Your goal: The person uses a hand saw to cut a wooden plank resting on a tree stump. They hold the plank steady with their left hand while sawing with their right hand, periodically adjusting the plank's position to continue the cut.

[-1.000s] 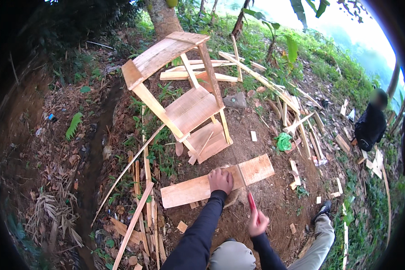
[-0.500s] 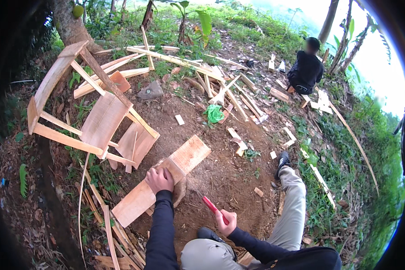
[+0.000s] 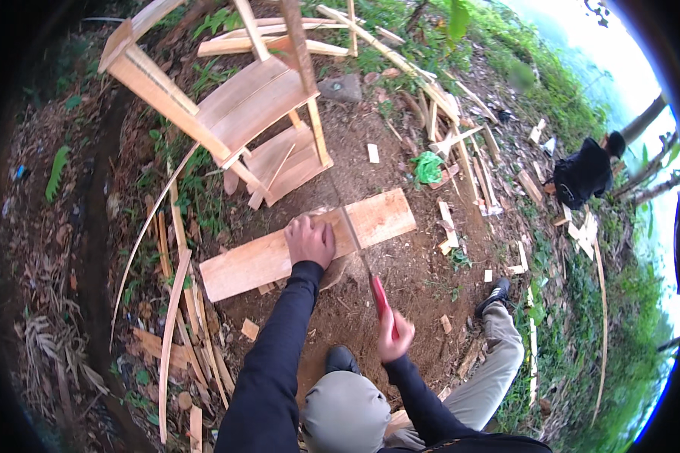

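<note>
A wooden plank (image 3: 253, 260) lies slantwise over a stump (image 3: 341, 270), most of which it hides. My left hand (image 3: 310, 240) is closed over the middle of the plank, pressing it, thumb side toward the saw. In my right hand (image 3: 395, 337), fingers wrapped round its red handle, is a handsaw (image 3: 378, 293). The thin blade runs up and away from the handle, crossing the plank just right of my left hand. Its far end reaches past the plank's far edge.
Beyond the plank stands a wooden frame with slatted shelves (image 3: 249, 102). Long strips (image 3: 175, 340) lie at left, and more cut wood (image 3: 461, 151) beside a green plastic bag (image 3: 428, 167). A person in dark clothes (image 3: 584, 175) sits at far right.
The head view has turned, shifting the scene. My right hand has brought the saw to the plank, and its blade now lies across it. My left hand stays on the plank.
</note>
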{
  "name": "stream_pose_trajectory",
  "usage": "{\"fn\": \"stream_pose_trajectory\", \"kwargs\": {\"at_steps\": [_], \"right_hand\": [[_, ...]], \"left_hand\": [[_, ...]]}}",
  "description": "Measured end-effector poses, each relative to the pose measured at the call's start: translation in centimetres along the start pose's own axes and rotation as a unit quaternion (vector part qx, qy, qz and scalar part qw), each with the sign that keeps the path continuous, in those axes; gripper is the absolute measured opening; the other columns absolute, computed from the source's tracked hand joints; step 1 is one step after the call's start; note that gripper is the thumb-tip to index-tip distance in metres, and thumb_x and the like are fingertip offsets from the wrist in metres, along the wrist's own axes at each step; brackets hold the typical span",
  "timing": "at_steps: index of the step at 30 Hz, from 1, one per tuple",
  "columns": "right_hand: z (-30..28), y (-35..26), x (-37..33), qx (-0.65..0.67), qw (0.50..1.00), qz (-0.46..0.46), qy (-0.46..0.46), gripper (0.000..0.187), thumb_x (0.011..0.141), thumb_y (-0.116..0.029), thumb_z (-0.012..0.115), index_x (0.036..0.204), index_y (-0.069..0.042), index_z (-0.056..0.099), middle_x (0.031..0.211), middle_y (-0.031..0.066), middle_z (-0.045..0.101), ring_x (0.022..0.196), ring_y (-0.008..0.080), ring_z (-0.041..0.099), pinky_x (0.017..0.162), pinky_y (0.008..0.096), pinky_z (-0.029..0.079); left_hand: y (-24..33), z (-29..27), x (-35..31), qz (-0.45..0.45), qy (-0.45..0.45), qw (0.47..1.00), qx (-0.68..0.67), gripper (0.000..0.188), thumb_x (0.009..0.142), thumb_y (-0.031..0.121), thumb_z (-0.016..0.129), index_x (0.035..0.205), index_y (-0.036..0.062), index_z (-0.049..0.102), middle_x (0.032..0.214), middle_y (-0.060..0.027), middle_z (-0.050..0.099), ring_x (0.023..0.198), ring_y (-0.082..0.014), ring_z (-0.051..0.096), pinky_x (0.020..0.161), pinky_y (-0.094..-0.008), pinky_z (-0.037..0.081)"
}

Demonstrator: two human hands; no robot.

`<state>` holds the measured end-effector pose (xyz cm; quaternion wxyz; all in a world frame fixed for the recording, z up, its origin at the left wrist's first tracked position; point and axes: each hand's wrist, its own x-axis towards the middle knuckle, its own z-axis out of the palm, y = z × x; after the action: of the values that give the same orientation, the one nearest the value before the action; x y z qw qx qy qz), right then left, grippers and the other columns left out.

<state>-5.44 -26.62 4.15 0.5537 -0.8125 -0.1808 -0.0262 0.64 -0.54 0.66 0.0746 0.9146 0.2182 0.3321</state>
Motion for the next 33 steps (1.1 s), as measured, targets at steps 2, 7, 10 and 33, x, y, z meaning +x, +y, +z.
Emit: {"fn": "stream_pose_trajectory", "kwargs": {"at_steps": [2, 7, 10, 33], "right_hand": [[3.6, -1.4, 4.5, 0.037, 0.999, -0.006, 0.002, 0.037, 0.103, -0.016, 0.055, 0.068, -0.003, 0.051, 0.050, 0.0061, 0.039, 0.041, 0.0123, 0.040, 0.044, 0.0329, 0.029], [0.1, -0.4, -1.1, 0.014, 0.999, 0.027, 0.021, 0.033, 0.099, -0.012, 0.058, 0.068, -0.002, 0.058, 0.048, 0.0052, 0.043, 0.041, 0.0105, 0.045, 0.043, 0.0314, 0.033], [-2.1, 1.6, -3.0, 0.026, 0.999, 0.018, 0.019, 0.032, 0.099, -0.014, 0.056, 0.070, -0.002, 0.062, 0.049, 0.0062, 0.045, 0.041, 0.0128, 0.047, 0.044, 0.0325, 0.034], [-2.7, 0.8, -4.3, 0.011, 0.999, 0.022, 0.027, 0.038, 0.102, -0.019, 0.056, 0.069, -0.001, 0.063, 0.050, -0.0003, 0.049, 0.045, 0.0067, 0.047, 0.044, 0.0269, 0.034]], "left_hand": [[-0.1, 0.1, -0.3, -0.013, -0.018, 1.000, -0.004, 0.022, 0.090, 0.027, 0.061, 0.078, 0.0092, 0.064, 0.091, -0.0132, 0.056, 0.094, -0.0341, 0.053, 0.081, -0.0479, 0.038], [-0.3, -0.4, -0.4, -0.029, -0.057, 0.998, -0.005, 0.021, 0.090, 0.027, 0.061, 0.081, 0.0090, 0.064, 0.091, -0.0132, 0.055, 0.094, -0.0334, 0.052, 0.083, -0.0467, 0.037], [0.2, -0.3, 0.4, -0.022, -0.044, 0.999, 0.005, 0.021, 0.090, 0.028, 0.061, 0.082, 0.0092, 0.064, 0.091, -0.0133, 0.056, 0.095, -0.0333, 0.052, 0.085, -0.0470, 0.037], [0.3, -0.1, 0.2, 0.001, -0.007, 1.000, 0.007, 0.020, 0.090, 0.026, 0.063, 0.078, 0.0097, 0.063, 0.086, -0.0119, 0.052, 0.091, -0.0322, 0.051, 0.082, -0.0468, 0.037]]}}
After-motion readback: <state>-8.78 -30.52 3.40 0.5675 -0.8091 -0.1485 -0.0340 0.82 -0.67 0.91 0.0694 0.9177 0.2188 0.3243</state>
